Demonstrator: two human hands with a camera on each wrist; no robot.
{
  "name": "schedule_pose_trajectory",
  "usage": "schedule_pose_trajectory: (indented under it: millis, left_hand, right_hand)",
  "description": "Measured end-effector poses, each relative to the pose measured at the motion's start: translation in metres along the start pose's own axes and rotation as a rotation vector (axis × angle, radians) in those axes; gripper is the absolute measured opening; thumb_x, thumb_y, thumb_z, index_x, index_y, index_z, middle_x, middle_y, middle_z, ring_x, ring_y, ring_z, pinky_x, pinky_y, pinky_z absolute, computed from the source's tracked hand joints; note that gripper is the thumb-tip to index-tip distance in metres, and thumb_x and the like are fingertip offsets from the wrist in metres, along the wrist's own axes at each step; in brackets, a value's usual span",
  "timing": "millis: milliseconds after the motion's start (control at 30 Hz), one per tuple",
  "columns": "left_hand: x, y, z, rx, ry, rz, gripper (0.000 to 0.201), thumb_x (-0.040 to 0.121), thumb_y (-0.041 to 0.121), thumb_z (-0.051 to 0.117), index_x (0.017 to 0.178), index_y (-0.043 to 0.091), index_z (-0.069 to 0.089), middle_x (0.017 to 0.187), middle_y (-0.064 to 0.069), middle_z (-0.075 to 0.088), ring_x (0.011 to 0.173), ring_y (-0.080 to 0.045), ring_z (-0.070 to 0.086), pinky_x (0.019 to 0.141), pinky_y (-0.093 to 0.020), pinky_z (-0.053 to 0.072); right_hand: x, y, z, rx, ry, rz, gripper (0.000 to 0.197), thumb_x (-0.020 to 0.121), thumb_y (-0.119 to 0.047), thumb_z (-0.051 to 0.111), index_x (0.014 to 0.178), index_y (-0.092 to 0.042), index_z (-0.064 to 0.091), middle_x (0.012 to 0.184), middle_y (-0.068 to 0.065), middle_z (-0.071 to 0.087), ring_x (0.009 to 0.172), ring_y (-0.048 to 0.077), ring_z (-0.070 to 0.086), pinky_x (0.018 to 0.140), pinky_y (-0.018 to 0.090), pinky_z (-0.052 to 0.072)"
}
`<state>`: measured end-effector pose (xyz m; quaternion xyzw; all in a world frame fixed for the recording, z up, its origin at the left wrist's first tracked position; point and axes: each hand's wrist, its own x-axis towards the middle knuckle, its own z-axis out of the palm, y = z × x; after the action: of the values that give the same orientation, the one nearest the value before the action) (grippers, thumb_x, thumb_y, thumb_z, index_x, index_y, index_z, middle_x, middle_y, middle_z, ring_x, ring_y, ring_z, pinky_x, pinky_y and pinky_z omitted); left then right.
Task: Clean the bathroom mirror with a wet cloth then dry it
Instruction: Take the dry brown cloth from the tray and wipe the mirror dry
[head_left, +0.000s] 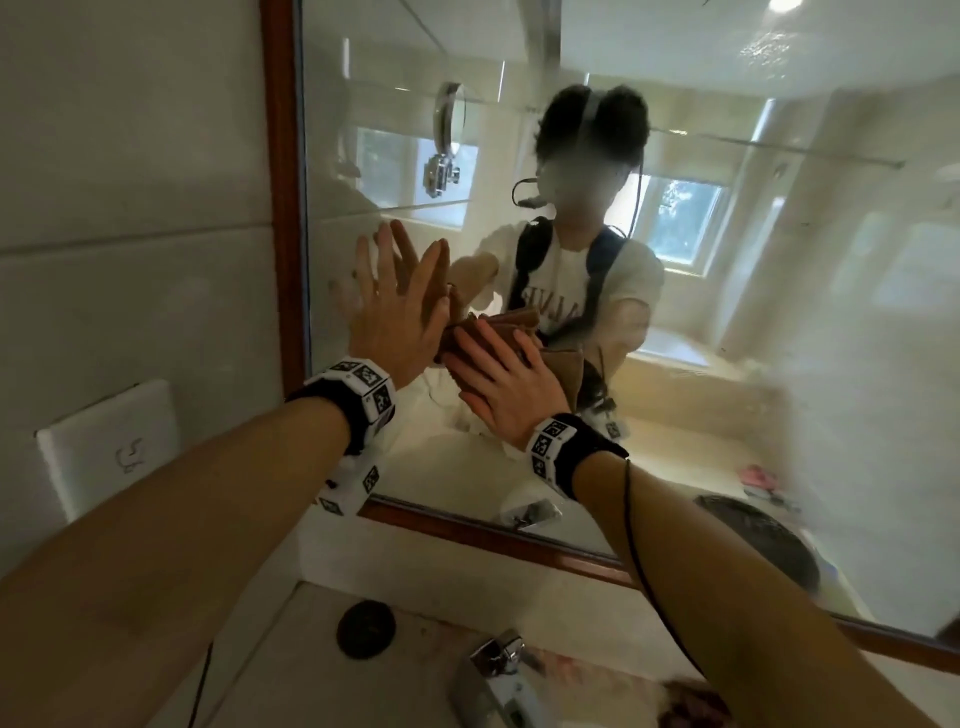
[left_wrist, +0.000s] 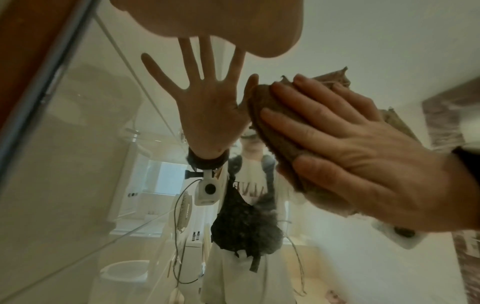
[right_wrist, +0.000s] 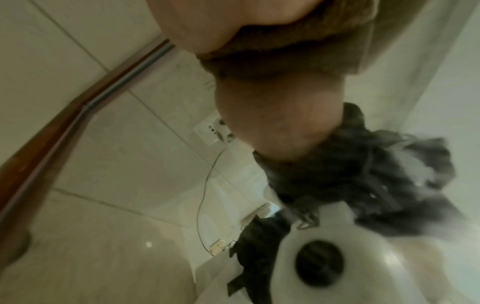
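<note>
The wood-framed bathroom mirror (head_left: 831, 312) fills the head view. My left hand (head_left: 395, 301) lies flat on the glass near its left edge, fingers straight and spread, holding nothing. Just right of it and lower, my right hand (head_left: 498, 374) presses a folded brown cloth (head_left: 457, 332) against the glass with flat, spread fingers. In the left wrist view, the right hand (left_wrist: 350, 148) covers most of the cloth (left_wrist: 272, 127), and the left hand's reflection shows beside it. The blurred right wrist view shows the cloth (right_wrist: 298, 51) under my palm.
The wooden frame (head_left: 283, 208) borders tiled wall on the left, where a white covered socket (head_left: 111, 452) sits. Below the mirror are a chrome faucet (head_left: 498, 670) and a sink with a dark drain (head_left: 366, 629). The glass looks hazy at the right (head_left: 857, 389).
</note>
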<state>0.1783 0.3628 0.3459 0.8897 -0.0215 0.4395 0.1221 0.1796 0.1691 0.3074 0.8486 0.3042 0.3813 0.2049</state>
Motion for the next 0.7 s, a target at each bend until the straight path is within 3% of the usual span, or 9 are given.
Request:
schedule_pose_trajectory:
  millis: [167, 267, 467, 700]
  left_hand:
    - [0.002, 0.038, 0.0, -0.034, -0.05, 0.031, 0.061, 0.102, 0.052, 0.029, 0.155, 0.041, 0.001, 0.164, -0.015, -0.011, 0.15, -0.039, -0.01, 0.11, -0.075, 0.003]
    - [0.002, 0.058, 0.001, -0.031, -0.059, 0.053, 0.061, 0.101, 0.053, 0.027, 0.156, 0.04, 0.001, 0.164, -0.014, -0.012, 0.15, -0.039, -0.011, 0.109, -0.075, -0.001]
    - [0.0, 0.086, 0.001, -0.028, -0.028, 0.072, 0.061, 0.1, 0.055, 0.019, 0.156, 0.037, 0.003, 0.164, -0.016, -0.008, 0.15, -0.04, -0.007, 0.111, -0.074, 0.002]
    - [0.007, 0.074, 0.001, -0.013, 0.025, 0.07, 0.059, 0.101, 0.052, 0.028, 0.154, 0.039, 0.005, 0.164, -0.018, -0.001, 0.15, -0.041, -0.001, 0.109, -0.075, 0.006]
  right_hand:
    - [-0.032, 0.059, -0.019, -0.043, 0.051, 0.121, 0.057, 0.099, -0.05, 0.032, 0.151, -0.032, 0.018, 0.16, 0.001, 0.013, 0.147, 0.027, 0.007, 0.116, 0.05, 0.001]
    - [-0.053, 0.097, -0.031, -0.068, 0.072, 0.235, 0.059, 0.098, -0.052, 0.032, 0.151, -0.032, 0.017, 0.16, 0.003, 0.014, 0.147, 0.03, 0.009, 0.116, 0.051, -0.002]
    - [-0.088, 0.157, -0.052, -0.036, 0.14, 0.526, 0.06, 0.098, -0.052, 0.03, 0.152, -0.03, 0.016, 0.161, 0.005, 0.009, 0.147, 0.03, 0.004, 0.117, 0.053, 0.003]
    - [-0.061, 0.186, -0.078, 0.017, 0.329, 0.859, 0.06, 0.099, -0.049, 0.024, 0.153, -0.027, 0.011, 0.161, 0.008, 0.009, 0.147, 0.034, 0.005, 0.116, 0.056, 0.005]
